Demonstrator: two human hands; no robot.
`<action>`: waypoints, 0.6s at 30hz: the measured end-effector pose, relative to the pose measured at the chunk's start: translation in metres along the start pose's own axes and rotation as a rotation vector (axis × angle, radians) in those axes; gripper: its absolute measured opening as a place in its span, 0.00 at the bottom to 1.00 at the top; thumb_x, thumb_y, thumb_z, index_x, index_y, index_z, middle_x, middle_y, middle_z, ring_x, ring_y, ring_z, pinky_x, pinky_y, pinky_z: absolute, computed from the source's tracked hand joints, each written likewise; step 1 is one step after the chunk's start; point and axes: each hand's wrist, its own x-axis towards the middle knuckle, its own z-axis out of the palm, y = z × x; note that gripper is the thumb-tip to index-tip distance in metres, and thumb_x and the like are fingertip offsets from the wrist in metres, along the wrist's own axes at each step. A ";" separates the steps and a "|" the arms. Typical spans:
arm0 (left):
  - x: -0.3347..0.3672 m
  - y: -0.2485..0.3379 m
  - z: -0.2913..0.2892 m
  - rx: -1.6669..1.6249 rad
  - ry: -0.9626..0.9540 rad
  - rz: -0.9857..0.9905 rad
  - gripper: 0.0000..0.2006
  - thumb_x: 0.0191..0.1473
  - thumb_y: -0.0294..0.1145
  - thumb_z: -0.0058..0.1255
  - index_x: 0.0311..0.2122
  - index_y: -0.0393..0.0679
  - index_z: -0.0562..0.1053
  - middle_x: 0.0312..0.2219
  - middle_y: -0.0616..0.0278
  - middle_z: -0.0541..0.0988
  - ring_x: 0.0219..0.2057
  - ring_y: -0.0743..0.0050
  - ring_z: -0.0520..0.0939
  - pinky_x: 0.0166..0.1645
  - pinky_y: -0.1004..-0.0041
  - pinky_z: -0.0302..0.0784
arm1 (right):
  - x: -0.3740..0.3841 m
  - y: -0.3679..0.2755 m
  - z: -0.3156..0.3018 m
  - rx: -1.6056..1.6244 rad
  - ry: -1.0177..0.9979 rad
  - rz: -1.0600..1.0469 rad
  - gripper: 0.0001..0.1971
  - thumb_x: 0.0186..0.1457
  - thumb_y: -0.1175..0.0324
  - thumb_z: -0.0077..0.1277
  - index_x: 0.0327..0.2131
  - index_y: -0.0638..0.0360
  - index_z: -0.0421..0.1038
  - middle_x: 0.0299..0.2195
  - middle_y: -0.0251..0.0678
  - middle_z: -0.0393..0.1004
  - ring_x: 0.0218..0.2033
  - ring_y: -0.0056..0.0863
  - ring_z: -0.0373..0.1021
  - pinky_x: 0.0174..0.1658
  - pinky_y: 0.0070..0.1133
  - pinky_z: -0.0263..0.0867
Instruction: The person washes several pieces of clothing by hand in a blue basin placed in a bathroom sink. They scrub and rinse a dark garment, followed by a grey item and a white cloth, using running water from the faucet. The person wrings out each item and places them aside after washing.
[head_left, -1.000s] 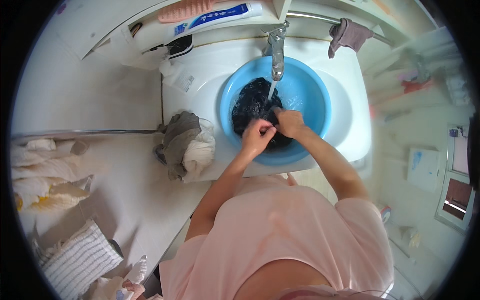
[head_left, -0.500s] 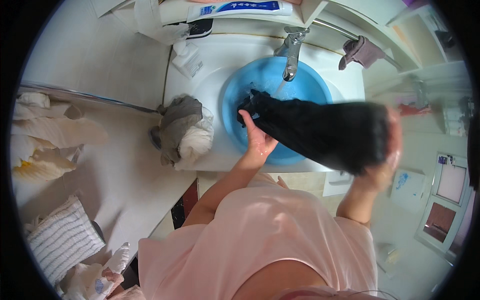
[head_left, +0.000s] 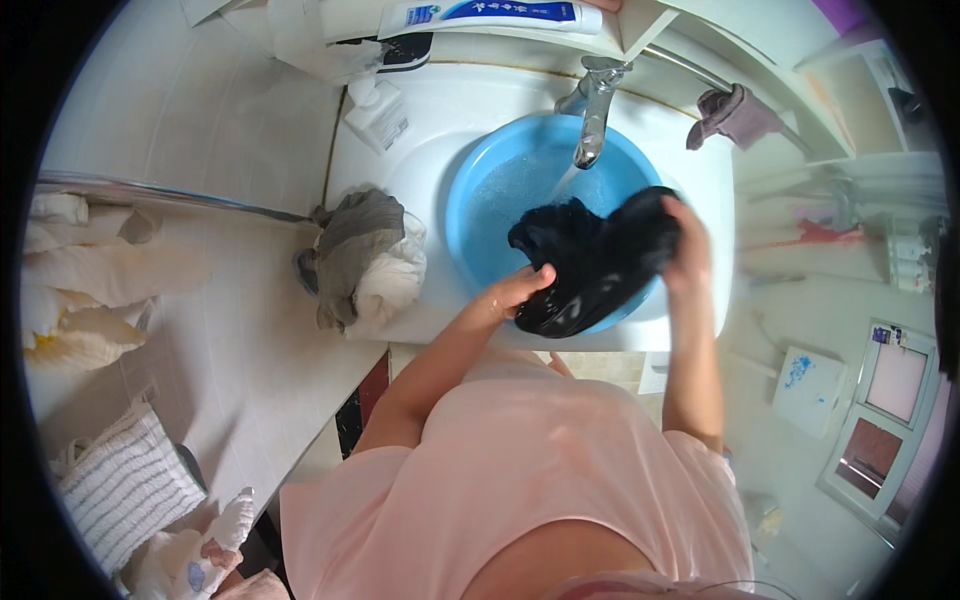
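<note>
A wet black piece of clothing (head_left: pixel 590 265), bunched up, is held over the front right of a round blue basin (head_left: pixel 470 160). My left hand (head_left: pixel 518 292) grips its left side, thumb on top of the cloth. At its right end my right hand (head_left: pixel 688 250) is closed on the fabric, slightly blurred, with some fingers hidden. The basin sits in a white sink (head_left: pixel 430 110) and has bubbly water in it. From the chrome faucet (head_left: pixel 593 115) a stream of water runs into the basin, just behind the cloth.
Left of the basin lies a heap of grey and white clothes (head_left: pixel 365 260) on the sink's edge. A white bottle (head_left: pixel 378 118) stands behind it. A toothpaste tube (head_left: pixel 490 17) rests on the shelf above. On a rail at right hangs a mauve cloth (head_left: pixel 735 118); a striped towel (head_left: pixel 130 485) is at lower left.
My right hand has come inward to the left, and the black garment, stretched out before, is now bunched between both hands. My left hand has shifted slightly down.
</note>
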 end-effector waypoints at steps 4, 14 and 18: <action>0.011 0.037 -0.006 0.889 -0.030 -0.244 0.41 0.34 0.42 0.69 0.54 0.36 0.64 0.50 0.56 0.71 0.48 0.65 0.74 0.54 0.70 0.67 | 0.049 0.059 0.037 -0.329 -0.131 0.101 0.18 0.46 0.68 0.58 0.39 0.67 0.68 0.30 0.38 0.73 0.31 0.25 0.71 0.36 0.22 0.68; 0.039 0.055 -0.112 1.512 0.373 -0.309 0.34 0.26 0.47 0.66 0.42 0.37 0.75 0.40 0.47 0.78 0.43 0.58 0.77 0.48 0.70 0.72 | 0.091 0.139 0.034 -1.720 0.006 -0.608 0.34 0.50 0.45 0.49 0.49 0.67 0.63 0.54 0.48 0.60 0.52 0.48 0.62 0.48 0.40 0.64; 0.047 0.069 -0.109 1.394 0.361 -0.555 0.33 0.25 0.47 0.67 0.42 0.41 0.76 0.41 0.49 0.77 0.45 0.58 0.77 0.49 0.70 0.71 | 0.057 0.153 0.061 -1.925 -0.196 -0.752 0.38 0.52 0.47 0.48 0.56 0.70 0.55 0.61 0.49 0.47 0.62 0.52 0.44 0.60 0.51 0.42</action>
